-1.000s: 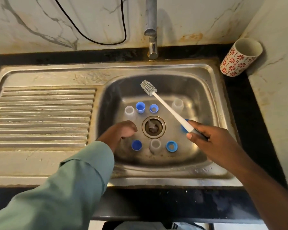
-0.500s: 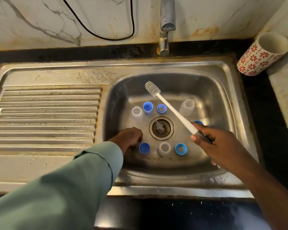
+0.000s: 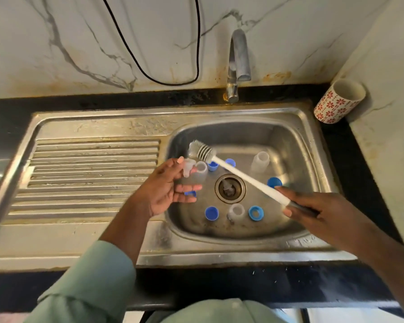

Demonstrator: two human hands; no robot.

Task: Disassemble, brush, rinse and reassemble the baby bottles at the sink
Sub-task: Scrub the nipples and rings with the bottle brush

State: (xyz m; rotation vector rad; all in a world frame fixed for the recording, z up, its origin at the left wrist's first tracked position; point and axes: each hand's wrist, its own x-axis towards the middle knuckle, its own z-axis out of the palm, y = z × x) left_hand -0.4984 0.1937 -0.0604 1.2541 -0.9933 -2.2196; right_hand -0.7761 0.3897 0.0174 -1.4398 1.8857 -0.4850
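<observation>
From the head view, the left hand (image 3: 166,190) is raised over the left edge of the sink basin (image 3: 296,141), palm turned up, its thumb and forefinger pinching a small clear silicone teat (image 3: 189,167) while the other fingers (image 3: 189,188) lie straight and relaxed below it; this presents the teat to the brush rather than to the drain. The teat looks to stand roughly upright in the pinch, though blur hides which end points up. The right hand (image 3: 313,206) grips the dark grip end of the bottle brush (image 3: 243,177), fingers curled round it. The brush's long axis runs diagonally from the lower right up to the upper left, its bristle head (image 3: 200,150) pointing at the far left corner of the basin, just beside and slightly above the teat, apparently lined up for scrubbing. The remaining parts sit on the basin floor around the drain (image 3: 230,188): clear bottle bodies, blue caps and a blue collar ring (image 3: 255,213), mostly standing apart, likely laid out to be taken one by one. The tap (image 3: 239,57) shows no water running. A flower-patterned cup (image 3: 338,101) stands on the black bench (image 3: 126,101) at the far right corner.
</observation>
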